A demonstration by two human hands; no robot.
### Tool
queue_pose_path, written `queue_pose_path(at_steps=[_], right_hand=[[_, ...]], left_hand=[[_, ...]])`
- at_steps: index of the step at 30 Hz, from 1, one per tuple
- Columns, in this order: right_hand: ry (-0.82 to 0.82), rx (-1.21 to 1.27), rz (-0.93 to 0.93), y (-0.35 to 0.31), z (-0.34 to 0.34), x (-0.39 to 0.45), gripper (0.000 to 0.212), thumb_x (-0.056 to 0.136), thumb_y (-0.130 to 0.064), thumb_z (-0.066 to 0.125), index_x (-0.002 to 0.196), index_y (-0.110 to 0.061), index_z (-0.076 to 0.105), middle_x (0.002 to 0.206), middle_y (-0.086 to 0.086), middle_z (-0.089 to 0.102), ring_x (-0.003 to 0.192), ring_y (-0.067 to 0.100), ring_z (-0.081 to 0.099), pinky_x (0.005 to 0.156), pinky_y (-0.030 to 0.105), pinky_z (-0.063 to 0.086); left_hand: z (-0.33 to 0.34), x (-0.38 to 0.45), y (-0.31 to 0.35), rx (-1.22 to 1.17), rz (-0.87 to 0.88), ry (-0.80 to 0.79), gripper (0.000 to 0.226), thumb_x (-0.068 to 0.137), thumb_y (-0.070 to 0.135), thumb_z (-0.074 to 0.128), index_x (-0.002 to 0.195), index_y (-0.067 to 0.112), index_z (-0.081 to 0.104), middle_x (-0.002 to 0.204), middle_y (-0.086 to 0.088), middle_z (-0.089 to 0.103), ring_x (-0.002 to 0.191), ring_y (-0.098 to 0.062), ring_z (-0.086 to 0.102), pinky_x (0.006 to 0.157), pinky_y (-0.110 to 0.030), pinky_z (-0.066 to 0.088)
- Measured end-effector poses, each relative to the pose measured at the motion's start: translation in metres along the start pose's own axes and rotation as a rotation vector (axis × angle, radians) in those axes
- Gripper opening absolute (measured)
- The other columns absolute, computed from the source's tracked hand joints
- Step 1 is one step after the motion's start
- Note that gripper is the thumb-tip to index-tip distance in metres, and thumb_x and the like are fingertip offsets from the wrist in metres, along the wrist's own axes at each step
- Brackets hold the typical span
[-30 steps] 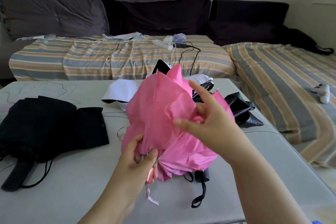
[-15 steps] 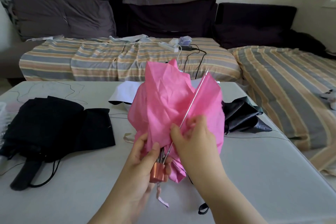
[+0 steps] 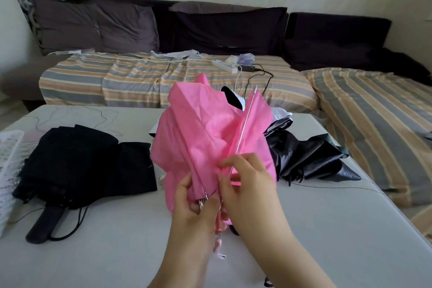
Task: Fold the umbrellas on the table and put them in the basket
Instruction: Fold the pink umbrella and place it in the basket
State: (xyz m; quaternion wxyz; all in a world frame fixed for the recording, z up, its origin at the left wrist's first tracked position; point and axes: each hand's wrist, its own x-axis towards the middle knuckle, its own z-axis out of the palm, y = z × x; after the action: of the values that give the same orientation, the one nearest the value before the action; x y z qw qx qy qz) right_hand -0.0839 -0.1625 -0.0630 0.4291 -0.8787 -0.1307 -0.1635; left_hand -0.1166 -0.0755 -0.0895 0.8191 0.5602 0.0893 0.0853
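Note:
A crumpled pink umbrella (image 3: 201,138) stands upright above the table's middle, one bare metal rib sticking up on its right side. My left hand (image 3: 196,206) grips its lower end by the handle. My right hand (image 3: 247,184) pinches the pink cloth at the base of that rib. A black folded umbrella (image 3: 77,166) with a strap lies at the left. A second black umbrella (image 3: 306,156) lies crumpled at the right, behind the pink one. The white basket (image 3: 9,166) shows only as a corner at the left edge.
The grey table (image 3: 327,229) has bare surface at the front and right. A white and black cloth (image 3: 233,100) lies behind the pink umbrella. Beyond the table stands a striped sofa (image 3: 140,79) with dark cushions, a power strip (image 3: 225,65) and cables.
My right hand came down from the canopy's top to the rib's base. The canopy has been gathered more upright. The view shifted left, bringing the basket's corner into sight.

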Motion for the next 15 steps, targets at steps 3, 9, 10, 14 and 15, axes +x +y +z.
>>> queue_pose_path(at_steps=[3, 9, 10, 14, 15], right_hand=[[-0.136, 0.046, 0.149, 0.002, -0.008, 0.005, 0.051, 0.076, -0.002, 0.061, 0.122, -0.025, 0.059, 0.111, -0.01, 0.055, 0.093, 0.007, 0.059, 0.084, 0.019, 0.048], [-0.371, 0.402, 0.326, 0.016, -0.025, 0.011, 0.073, 0.064, -0.002, 0.069, 0.131, -0.026, 0.05, 0.097, 0.005, 0.07, 0.084, 0.019, 0.067, 0.081, 0.034, 0.057], [-0.37, 0.43, 0.328, 0.018, -0.025, 0.011, 0.074, 0.065, 0.0, 0.069, 0.132, -0.025, 0.05, 0.097, 0.008, 0.071, 0.087, 0.023, 0.067, 0.084, 0.038, 0.057], [-0.26, 0.339, 0.241, 0.016, -0.024, 0.008, 0.048, 0.078, 0.001, 0.064, 0.118, -0.026, 0.064, 0.078, -0.003, 0.072, 0.069, 0.015, 0.065, 0.072, 0.021, 0.054], [-0.205, 0.294, 0.214, 0.014, -0.023, 0.007, 0.039, 0.08, -0.002, 0.064, 0.112, -0.025, 0.068, 0.071, -0.003, 0.07, 0.062, 0.015, 0.062, 0.065, 0.019, 0.051]], left_hand=[[0.002, -0.003, 0.001, 0.048, 0.045, -0.005, 0.053, 0.088, -0.009, 0.054, 0.125, 0.029, 0.048, 0.054, -0.003, 0.062, 0.04, -0.013, 0.05, 0.039, -0.022, 0.037], [-0.001, -0.004, -0.002, 0.104, 0.055, -0.068, 0.051, 0.091, -0.003, 0.053, 0.119, 0.039, 0.05, 0.064, -0.008, 0.066, 0.05, -0.018, 0.054, 0.045, -0.026, 0.041], [-0.003, -0.002, -0.004, 0.11, 0.054, -0.066, 0.046, 0.093, 0.0, 0.053, 0.122, 0.036, 0.051, 0.066, -0.011, 0.066, 0.054, -0.022, 0.054, 0.052, -0.032, 0.043], [-0.006, 0.0, -0.004, 0.14, 0.091, -0.091, 0.031, 0.096, 0.015, 0.053, 0.12, 0.035, 0.053, 0.07, -0.011, 0.067, 0.061, -0.028, 0.058, 0.066, -0.045, 0.047], [-0.006, 0.0, -0.003, 0.134, 0.095, -0.095, 0.032, 0.096, 0.014, 0.05, 0.12, 0.035, 0.053, 0.07, -0.008, 0.067, 0.062, -0.028, 0.058, 0.066, -0.044, 0.048]])
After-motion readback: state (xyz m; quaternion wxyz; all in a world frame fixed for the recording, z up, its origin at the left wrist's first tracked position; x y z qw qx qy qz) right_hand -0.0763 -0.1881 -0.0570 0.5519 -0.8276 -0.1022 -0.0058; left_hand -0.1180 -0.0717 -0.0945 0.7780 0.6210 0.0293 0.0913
